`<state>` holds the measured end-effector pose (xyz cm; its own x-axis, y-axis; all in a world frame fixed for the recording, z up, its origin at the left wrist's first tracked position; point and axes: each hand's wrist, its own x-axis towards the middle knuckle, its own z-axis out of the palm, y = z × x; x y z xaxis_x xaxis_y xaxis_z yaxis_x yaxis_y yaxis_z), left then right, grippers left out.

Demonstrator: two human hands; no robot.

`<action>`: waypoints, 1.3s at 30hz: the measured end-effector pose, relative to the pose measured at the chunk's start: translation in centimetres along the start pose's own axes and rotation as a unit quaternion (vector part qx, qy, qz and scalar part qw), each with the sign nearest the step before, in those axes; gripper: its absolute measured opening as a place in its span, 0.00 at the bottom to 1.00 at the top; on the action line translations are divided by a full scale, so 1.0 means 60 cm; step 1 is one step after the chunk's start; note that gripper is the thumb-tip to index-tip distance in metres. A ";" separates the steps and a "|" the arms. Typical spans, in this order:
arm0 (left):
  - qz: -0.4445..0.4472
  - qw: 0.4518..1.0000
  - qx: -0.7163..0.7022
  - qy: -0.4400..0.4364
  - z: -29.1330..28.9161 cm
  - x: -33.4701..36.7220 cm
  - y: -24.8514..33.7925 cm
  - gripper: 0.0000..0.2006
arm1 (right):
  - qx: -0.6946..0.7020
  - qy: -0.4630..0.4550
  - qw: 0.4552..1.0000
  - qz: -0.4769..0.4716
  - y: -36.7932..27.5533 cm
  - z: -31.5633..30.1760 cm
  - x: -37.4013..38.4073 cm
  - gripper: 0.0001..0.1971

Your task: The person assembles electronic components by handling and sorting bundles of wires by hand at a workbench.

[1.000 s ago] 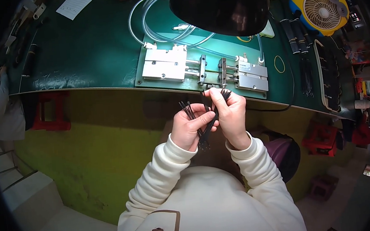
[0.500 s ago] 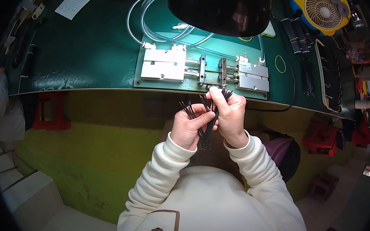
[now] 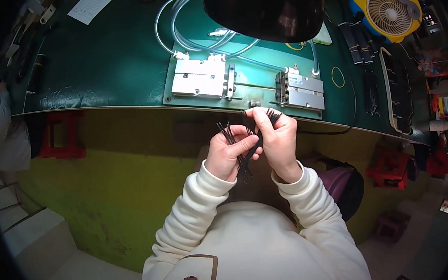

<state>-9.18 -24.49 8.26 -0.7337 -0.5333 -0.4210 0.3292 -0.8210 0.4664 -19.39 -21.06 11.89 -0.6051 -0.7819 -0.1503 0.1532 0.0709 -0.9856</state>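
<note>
Just off the table's front edge, my left hand [image 3: 225, 155] is closed around several thin black rods [image 3: 225, 131] that fan out past its fingers. My right hand [image 3: 282, 144] is closed on another bundle of thin black rods [image 3: 272, 116], its thumb and forefinger pinched together near the table edge. The lower ends of the rods cross between the two hands. Right beyond my fingers stands a fixture with a left pneumatic cylinder [image 3: 198, 83] and a right pneumatic cylinder [image 3: 305, 94] on a base plate [image 3: 169, 98]. Their dark jaw blocks are drawn apart.
A black lamp shade [image 3: 266, 8] hangs over the fixture. Clear air hoses [image 3: 174, 29] loop behind it. At right are a yellow fan [image 3: 389, 13], black bundles [image 3: 357, 43], a rubber band [image 3: 338, 77] and a tray [image 3: 390, 91] of black pieces. Red stools [image 3: 61, 135] stand below.
The fixture's two jaw blocks have moved apart, each back toward its cylinder. My right fingertips have shifted slightly left; both hands keep their rods.
</note>
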 end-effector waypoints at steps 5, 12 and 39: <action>-0.001 1.000 0.009 0.003 0.002 0.003 0.001 0.06 | 0.008 0.009 1.000 0.020 -0.005 0.003 0.001 0.10; -0.004 1.000 0.000 -0.014 0.003 0.005 0.001 0.06 | 0.007 -0.001 1.000 0.015 0.002 -0.001 0.005 0.10; -0.014 1.000 -0.006 -0.002 0.001 0.005 0.001 0.05 | 0.007 0.006 1.000 0.011 0.001 0.001 0.002 0.09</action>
<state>-9.43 -24.67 8.21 -0.7443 -0.5102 -0.4308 0.3160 -0.8375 0.4459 -19.40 -21.21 11.84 -0.6116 -0.7722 -0.1723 0.1764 0.0792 -0.9811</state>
